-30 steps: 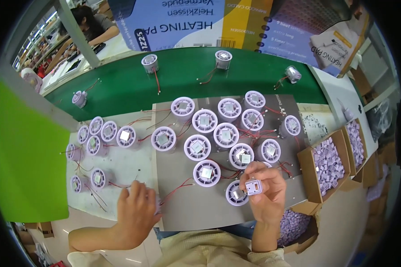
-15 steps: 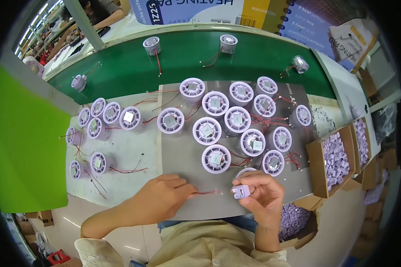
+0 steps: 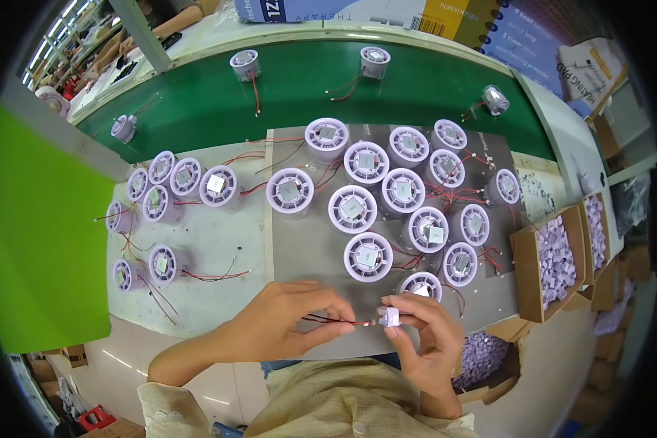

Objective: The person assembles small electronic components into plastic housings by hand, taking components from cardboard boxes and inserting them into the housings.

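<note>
Red and black wires point(image 3: 327, 319) run through the pinched thumb and fingers of my left hand point(image 3: 281, 320), near the table's front edge. They end in a small white plug point(image 3: 368, 323) pointing right. Just beyond it, my right hand point(image 3: 434, 343) grips a small lilac plastic block point(image 3: 389, 316) between thumb and fingers. Plug and block are very close; whether they touch I cannot tell. Behind my right hand is a lilac round fan-like unit point(image 3: 422, 285), partly hidden. Several similar units point(image 3: 367, 257) with square silvery centres and red wires stand farther back.
Several more units point(image 3: 162, 264) stand on the white table at left, and a few on the green conveyor belt point(image 3: 197, 95) behind. Cardboard boxes point(image 3: 527, 288) of small lilac blocks sit at right, another box point(image 3: 509, 379) below. A bright green panel point(image 3: 47, 226) borders the left side.
My left hand has shifted right and turned, bringing the wire ends up to the lilac block. My right hand has moved slightly left with the block. The whole view has shifted a little.
</note>
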Tool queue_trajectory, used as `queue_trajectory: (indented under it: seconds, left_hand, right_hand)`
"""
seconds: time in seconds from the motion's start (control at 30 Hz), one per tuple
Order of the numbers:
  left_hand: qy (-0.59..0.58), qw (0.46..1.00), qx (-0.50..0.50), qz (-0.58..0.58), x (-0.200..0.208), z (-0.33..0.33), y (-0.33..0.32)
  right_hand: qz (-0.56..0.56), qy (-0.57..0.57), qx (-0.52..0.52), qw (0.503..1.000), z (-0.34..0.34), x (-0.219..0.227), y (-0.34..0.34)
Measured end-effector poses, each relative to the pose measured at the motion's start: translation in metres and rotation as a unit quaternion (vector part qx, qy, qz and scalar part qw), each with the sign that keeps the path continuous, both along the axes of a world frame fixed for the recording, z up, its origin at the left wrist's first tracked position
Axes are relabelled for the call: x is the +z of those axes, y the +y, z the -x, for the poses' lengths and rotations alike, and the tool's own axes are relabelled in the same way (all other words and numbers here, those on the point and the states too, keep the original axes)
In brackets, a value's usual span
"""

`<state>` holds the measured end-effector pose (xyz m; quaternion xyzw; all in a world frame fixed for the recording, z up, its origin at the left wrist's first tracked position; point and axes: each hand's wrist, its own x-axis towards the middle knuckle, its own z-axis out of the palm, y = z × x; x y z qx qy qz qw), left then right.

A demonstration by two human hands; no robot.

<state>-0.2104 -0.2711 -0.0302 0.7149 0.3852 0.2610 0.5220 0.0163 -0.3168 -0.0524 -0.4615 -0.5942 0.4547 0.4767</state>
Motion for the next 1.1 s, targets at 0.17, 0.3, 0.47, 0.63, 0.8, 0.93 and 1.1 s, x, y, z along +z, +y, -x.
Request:
queue_trajectory:
  seconds: [0.17,0.3,0.47,0.63,0.8,0.93,1.1]
  left_hand:
    - [0.0,0.999,0.053,0.012,0.004,0.002,-0.003]
    - [-0.03,0.995,0.093,0.02,-0.003,0.002,-0.009]
    - [-0.054,0.991,0.121,0.016,-0.004,-0.003,-0.012]
    - [-0.054,0.991,0.111,0.054,-0.003,0.0,-0.011]
    - [-0.117,0.985,0.069,0.107,-0.005,0.004,-0.008]
    - [-0.136,0.981,0.053,0.128,-0.005,0.007,-0.008]
    - [-0.137,0.981,0.071,0.116,-0.005,0.008,-0.009]
  right_hand:
    - [0.007,-0.006,0.013,1.0,0.006,-0.003,0.002]
    - [-0.018,0.016,0.018,1.0,0.012,-0.005,0.003]
    - [-0.067,-0.011,0.015,0.998,0.019,-0.004,0.004]
    - [-0.225,-0.116,-0.023,0.967,0.023,-0.012,0.008]
    - [-0.22,-0.139,-0.031,0.965,0.023,-0.012,0.013]
    - [-0.144,-0.05,-0.014,0.988,0.024,-0.014,0.012]
    - [-0.047,0.023,-0.017,0.998,0.026,-0.011,0.005]
